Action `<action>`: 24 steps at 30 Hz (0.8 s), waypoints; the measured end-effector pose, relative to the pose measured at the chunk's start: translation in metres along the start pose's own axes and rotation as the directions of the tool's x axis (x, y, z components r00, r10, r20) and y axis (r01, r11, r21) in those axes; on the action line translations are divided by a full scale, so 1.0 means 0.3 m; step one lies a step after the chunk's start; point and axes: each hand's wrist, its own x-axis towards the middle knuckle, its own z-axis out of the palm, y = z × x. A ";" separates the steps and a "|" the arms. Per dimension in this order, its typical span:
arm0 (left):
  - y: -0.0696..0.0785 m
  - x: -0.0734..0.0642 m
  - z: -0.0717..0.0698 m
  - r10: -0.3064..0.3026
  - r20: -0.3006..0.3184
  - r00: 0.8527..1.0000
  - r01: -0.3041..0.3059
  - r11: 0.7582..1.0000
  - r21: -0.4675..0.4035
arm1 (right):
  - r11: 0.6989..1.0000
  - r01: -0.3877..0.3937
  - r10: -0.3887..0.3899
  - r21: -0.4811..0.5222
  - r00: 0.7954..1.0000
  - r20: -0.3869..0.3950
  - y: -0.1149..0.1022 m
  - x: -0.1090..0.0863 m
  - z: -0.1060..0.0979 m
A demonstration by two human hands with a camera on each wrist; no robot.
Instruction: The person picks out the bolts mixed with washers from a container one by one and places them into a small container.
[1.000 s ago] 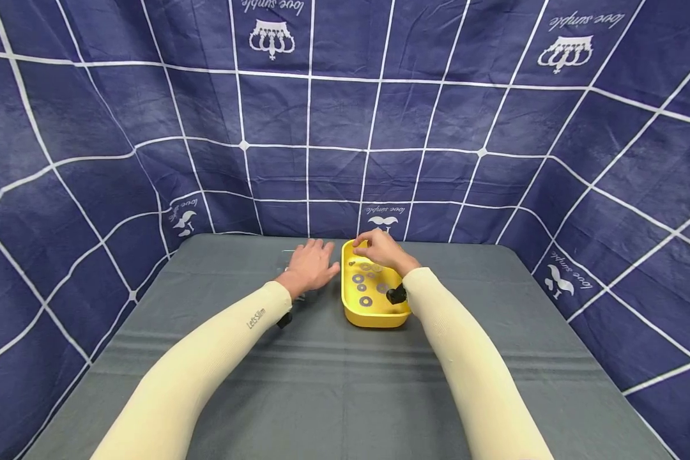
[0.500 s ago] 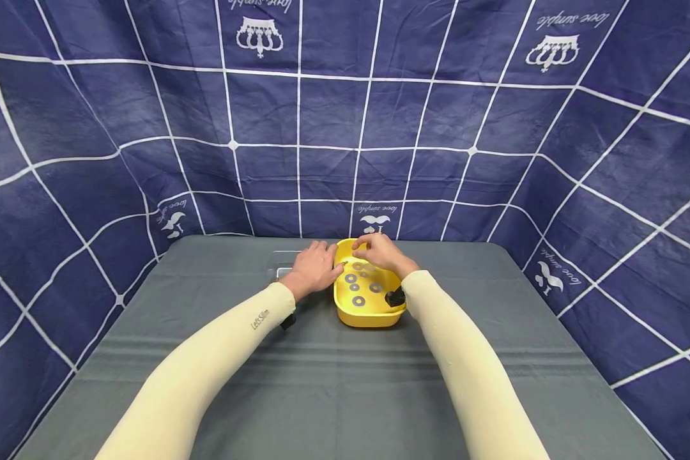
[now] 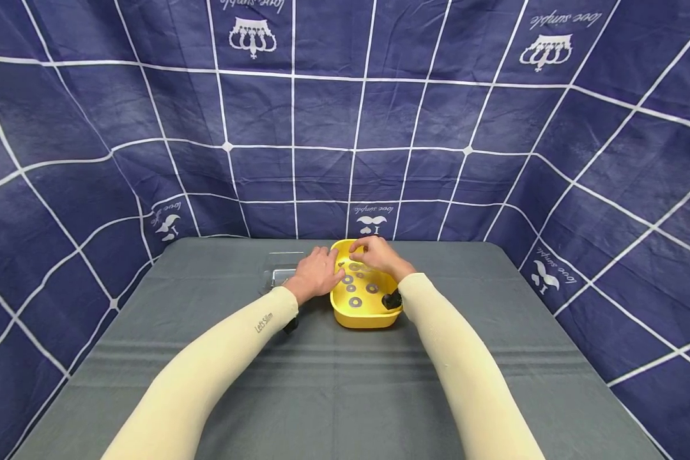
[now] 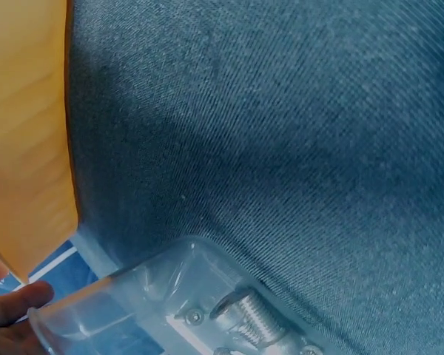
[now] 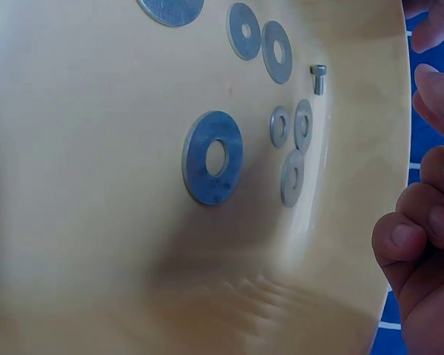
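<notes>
My left hand (image 3: 316,275) lies palm down with extended fingers at the left rim of a yellow tray (image 3: 365,321). Beneath its wrist is a clear plastic box (image 4: 133,296) containing a thick threaded bolt (image 4: 259,318) and several smaller metal pieces. My right hand (image 3: 377,254) hovers over the far end of the tray, thumb and index finger close together with a small gap. Its other fingers (image 5: 403,235) are bent, and nothing shows between the fingertips. Several flat washers (image 5: 196,166) and one small socket-head screw (image 5: 319,80) lie on the tray floor.
A grey cloth (image 3: 333,383) covers the table. Dark blue curtains (image 3: 322,115) with white grid lines stand behind and at both sides. A small black wrist camera (image 3: 392,300) on my right arm overlaps the tray's right side.
My left hand has moved right to the tray's rim, uncovering more of the clear box. My right hand has shifted slightly right over the tray. The head view has turned slightly right.
</notes>
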 end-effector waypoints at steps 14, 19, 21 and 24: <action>0.008 0.004 0.031 -0.044 -0.020 0.999 0.043 0.998 -0.041 | 0.999 -0.039 0.039 -0.022 0.999 0.007 0.003 0.014 0.050; 0.006 0.000 0.035 -0.057 -0.017 0.998 0.056 0.997 -0.056 | 0.998 -0.060 0.060 0.000 0.998 0.012 0.002 0.017 0.070; 0.008 0.001 0.037 -0.060 -0.019 0.998 0.058 0.996 -0.061 | 0.998 -0.064 0.063 0.010 0.998 0.010 0.004 0.018 0.076; 0.013 0.003 0.039 -0.065 -0.023 0.998 0.064 0.996 -0.061 | 0.998 -0.064 0.063 0.028 0.998 0.008 0.010 0.021 0.084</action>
